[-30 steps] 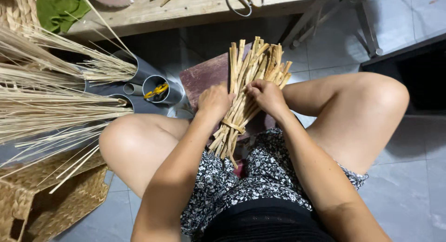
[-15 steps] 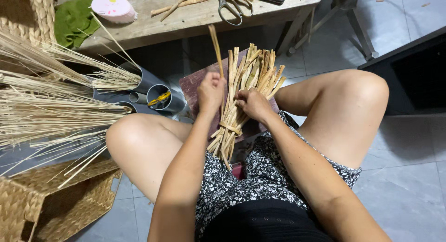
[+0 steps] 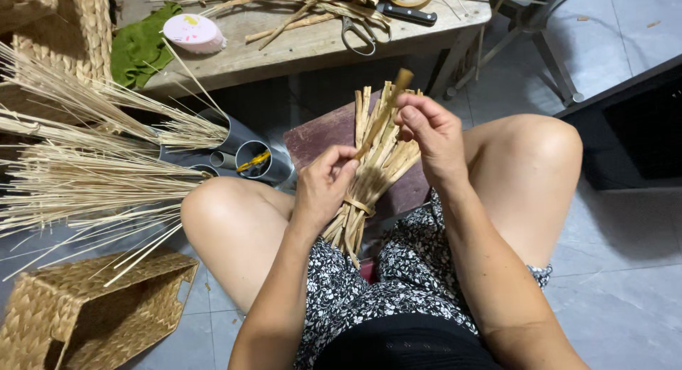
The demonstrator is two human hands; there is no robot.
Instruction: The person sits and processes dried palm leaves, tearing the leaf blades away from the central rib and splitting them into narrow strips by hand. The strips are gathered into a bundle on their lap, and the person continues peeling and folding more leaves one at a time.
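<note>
The person is sitting low with knees apart, and both hands are working over a tied bundle of flat straw strips [image 3: 369, 178] that is lying between the thighs, fanned out towards a dark reddish board [image 3: 320, 139] on the floor. A band of the same straw is binding the bundle near its lower end.

The left hand [image 3: 323, 189] is pinching the lower end of a single straw strip [image 3: 383, 114], thumb and forefinger clenched on it just above the bundle. The right hand [image 3: 433, 135] is gripping that same strip higher up, fingertips closed around it, and the strip is slanting up and to the right, its tip poking out above the right fingers. So both grips are grasping the one strip, holding it clear of the rest of the bundle.

To the person's left, long thin pale reeds [image 3: 85, 171] are spreading out in sheaves, and grey tubes [image 3: 249, 157] are lying beside the left knee, one with something yellow inside. A woven basket [image 3: 92, 309] is sitting on its side on the tiled floor. Up ahead, a wooden table [image 3: 298, 50] is carrying scissors [image 3: 359, 33], a knife with a black handle [image 3: 405, 15], loose straw, a green cloth [image 3: 142, 47] and a round pink tin [image 3: 192, 33].
</note>
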